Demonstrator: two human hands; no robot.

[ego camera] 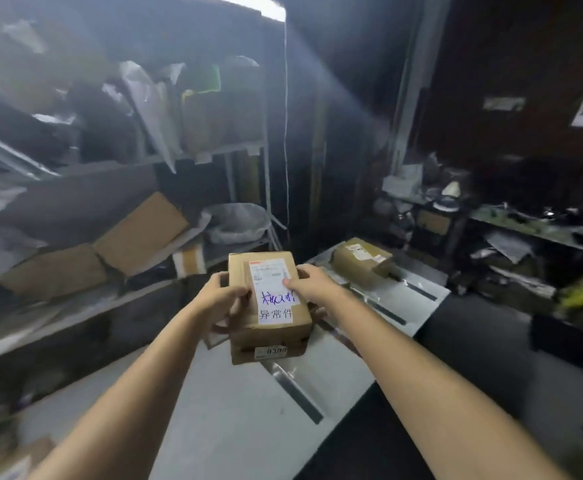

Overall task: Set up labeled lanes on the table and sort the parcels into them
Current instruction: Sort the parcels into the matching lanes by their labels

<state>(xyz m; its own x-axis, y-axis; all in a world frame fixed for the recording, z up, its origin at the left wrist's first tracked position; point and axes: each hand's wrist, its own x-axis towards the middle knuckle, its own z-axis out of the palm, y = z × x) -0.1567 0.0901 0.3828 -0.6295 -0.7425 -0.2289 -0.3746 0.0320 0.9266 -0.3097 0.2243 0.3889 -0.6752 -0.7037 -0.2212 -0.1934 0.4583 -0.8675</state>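
A brown cardboard parcel [266, 327] with a white shipping label and a printed slip bearing blue handwriting is held above the white table [234, 410]. My left hand [219, 296] grips its left side and my right hand [309, 284] grips its right side, thumb on the label. Under it shows a second brown box [269, 353] with a small number tag; whether it rests on the table I cannot tell. Another brown parcel [361, 261] lies at the table's far end. Dark tape strips [300, 396] cross the tabletop as lane dividers.
Metal shelving [144, 209] stuffed with cardboard boxes and plastic mailers stands along the left. A cluttered dark bench [532, 233] runs on the right. A thin cord [286, 133] hangs down behind the table. Dark floor lies right of the table.
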